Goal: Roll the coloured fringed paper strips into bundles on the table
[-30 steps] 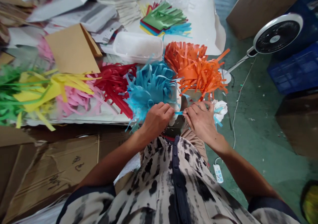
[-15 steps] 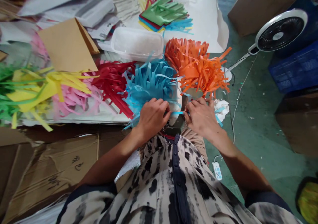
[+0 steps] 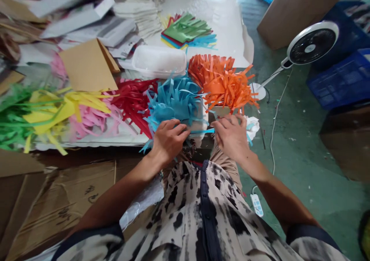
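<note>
Your hands have drawn apart: your right hand (image 3: pixel 231 137) pinches the blue paper strip (image 3: pixel 202 131) between them, while your left hand (image 3: pixel 169 140) curls beside the blue paper fringe (image 3: pixel 173 101), grip unclear. The green floor (image 3: pixel 291 145) lies open to your right.

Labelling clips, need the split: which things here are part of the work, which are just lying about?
Part of the work: left hand, right hand, blue paper strip, blue fringed paper bunch.
Just lying about: orange fringed paper bunch, plastic tub, floor fan, power strip.
</note>
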`<state>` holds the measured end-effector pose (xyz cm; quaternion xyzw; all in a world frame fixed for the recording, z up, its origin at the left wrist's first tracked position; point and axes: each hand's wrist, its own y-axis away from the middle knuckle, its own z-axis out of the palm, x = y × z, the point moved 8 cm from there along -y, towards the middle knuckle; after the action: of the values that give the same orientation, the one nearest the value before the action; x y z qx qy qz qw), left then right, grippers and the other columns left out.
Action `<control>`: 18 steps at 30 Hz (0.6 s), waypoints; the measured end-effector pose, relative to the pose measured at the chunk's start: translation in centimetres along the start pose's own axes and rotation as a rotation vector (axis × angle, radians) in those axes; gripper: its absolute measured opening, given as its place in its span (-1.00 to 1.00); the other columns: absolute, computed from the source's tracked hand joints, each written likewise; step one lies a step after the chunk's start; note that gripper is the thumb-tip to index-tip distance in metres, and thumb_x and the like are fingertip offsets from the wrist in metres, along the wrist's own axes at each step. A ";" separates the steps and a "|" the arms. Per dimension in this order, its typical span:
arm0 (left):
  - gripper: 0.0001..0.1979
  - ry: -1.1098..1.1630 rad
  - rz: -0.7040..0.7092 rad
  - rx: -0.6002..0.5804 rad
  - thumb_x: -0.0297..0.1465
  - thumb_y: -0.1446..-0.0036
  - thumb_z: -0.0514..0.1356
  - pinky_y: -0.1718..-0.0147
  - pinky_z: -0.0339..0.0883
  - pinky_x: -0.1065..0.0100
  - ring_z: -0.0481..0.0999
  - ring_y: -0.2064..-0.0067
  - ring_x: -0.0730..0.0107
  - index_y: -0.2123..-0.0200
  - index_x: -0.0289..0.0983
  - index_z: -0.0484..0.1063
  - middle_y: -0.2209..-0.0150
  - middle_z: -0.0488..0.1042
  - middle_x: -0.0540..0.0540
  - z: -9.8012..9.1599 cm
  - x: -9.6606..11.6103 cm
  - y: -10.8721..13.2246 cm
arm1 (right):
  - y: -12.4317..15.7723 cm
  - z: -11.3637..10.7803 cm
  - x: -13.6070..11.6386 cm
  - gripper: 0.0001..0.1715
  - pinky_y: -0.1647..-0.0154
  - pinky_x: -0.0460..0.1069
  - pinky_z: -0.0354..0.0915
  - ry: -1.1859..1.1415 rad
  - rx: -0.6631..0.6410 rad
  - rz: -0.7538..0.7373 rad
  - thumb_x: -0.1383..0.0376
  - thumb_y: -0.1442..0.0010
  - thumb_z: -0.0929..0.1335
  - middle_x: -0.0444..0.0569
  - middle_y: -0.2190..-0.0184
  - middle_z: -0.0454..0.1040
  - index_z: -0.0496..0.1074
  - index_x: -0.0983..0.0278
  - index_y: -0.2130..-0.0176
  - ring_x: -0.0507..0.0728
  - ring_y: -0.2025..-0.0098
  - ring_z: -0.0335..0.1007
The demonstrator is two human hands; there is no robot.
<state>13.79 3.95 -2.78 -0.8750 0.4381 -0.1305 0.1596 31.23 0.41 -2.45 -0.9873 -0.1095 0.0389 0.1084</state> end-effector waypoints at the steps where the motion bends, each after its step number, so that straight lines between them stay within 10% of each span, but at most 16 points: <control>1: -0.77 -0.010 0.009 -0.014 -0.51 -0.31 0.17 -0.04 0.31 0.02 0.50 -0.08 0.05 0.17 -0.19 0.64 0.07 0.67 -0.12 -0.2 0.4 -0.3 | 0.1 -0.1 -0.5 -0.72 -0.26 0.30 -0.08 -0.018 0.021 -0.047 0.40 -0.29 0.35 -0.03 0.11 0.63 0.50 0.15 0.03 0.30 -0.16 0.32; 18: -0.83 -0.044 0.216 -0.361 -0.53 -0.33 0.15 0.45 0.22 0.31 0.53 0.24 0.19 0.31 -0.34 0.52 0.27 0.55 -0.20 0.8 1.7 -3.8 | -1.5 -0.3 -3.0 -0.84 -0.29 0.27 -0.09 0.050 0.127 -0.260 0.33 -0.39 0.38 -0.07 0.32 0.59 0.53 0.18 0.28 0.24 -0.12 0.31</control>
<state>17.77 4.86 -1.86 -0.8401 0.5419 -0.0128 0.0230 27.99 1.12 -1.66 -0.9566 -0.2312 0.0068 0.1773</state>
